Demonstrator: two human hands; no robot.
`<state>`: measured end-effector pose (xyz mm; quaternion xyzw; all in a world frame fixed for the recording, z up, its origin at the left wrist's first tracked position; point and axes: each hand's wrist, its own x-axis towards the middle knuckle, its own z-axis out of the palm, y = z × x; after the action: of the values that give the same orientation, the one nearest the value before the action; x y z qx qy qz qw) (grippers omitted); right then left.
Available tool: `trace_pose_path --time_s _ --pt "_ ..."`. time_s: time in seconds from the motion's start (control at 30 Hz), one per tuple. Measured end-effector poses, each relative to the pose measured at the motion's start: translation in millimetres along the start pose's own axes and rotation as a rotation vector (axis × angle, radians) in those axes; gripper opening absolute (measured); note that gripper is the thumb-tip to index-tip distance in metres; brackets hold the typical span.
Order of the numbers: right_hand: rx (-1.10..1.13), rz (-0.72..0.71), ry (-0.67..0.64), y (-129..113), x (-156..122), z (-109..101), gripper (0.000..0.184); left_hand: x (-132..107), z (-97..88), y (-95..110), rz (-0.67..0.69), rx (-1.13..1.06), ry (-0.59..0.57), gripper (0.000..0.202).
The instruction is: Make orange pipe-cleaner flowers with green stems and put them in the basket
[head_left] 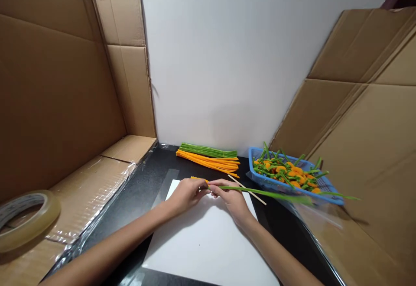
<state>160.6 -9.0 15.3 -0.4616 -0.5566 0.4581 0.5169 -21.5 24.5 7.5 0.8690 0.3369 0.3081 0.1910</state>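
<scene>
1. Where the white sheet [208,238] covers the desk's middle, the left hand [186,194] and right hand [232,198] meet, both sets of fingertips pinching one end of a green pipe cleaner [276,194].
2. Its stem reaches right, over the blue basket [325,186] near the desk's right edge.
3. A pipe-cleaner bundle [209,156] lies at the far edge.

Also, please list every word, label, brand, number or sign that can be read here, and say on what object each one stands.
No readable text anywhere in this view.
On the tape roll: inner ring blurred, nothing can be made out.
On the cardboard panels, white sheet, blue basket: no print visible.
On the orange pipe cleaner in the left hand, green pipe cleaner in the right hand: no label.
</scene>
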Motion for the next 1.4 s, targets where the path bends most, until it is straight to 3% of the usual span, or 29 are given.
trace_pose_path --time_s 0.07,0.17,0.27,0.4,0.6,0.77,0.9,1.13,1.4 --pt "0.026 0.059 0.092 1.9 -15.1 -19.9 0.027 7.3 8.7 4.0 -0.025 0.035 0.035 0.023" --pt "0.049 0.031 0.217 4.5 -21.7 -44.9 0.028 19.1 15.6 -3.1 0.068 0.200 0.089 0.047" --pt "0.085 0.011 0.351 7.9 -19.3 -56.1 0.032 23.0 18.8 -13.0 0.070 0.254 0.035 0.027" --pt "0.114 0.019 0.389 10.7 -19.1 -55.6 0.038 11.6 15.4 -13.2 0.053 0.222 0.016 0.017" --pt "0.191 -0.002 0.386 7.1 -24.0 -48.3 0.035 -5.4 8.1 6.2 -0.065 -0.214 0.101 0.023" --pt "0.218 -0.018 0.379 2.5 -26.5 -42.3 0.033 -6.2 12.4 13.5 -0.184 -0.405 0.094 0.029" --pt "0.213 -0.068 0.421 -2.3 -27.3 -42.8 0.032 -5.3 14.4 12.2 -0.215 -0.478 0.098 0.035" --pt "0.153 -0.074 0.386 -3.8 -30.0 -39.6 0.033 -4.9 16.5 14.8 -0.220 -0.561 0.085 0.036" --pt "0.127 -0.075 0.416 -3.2 -29.5 -41.1 0.034 -5.8 20.2 17.5 -0.210 -0.534 0.081 0.034"
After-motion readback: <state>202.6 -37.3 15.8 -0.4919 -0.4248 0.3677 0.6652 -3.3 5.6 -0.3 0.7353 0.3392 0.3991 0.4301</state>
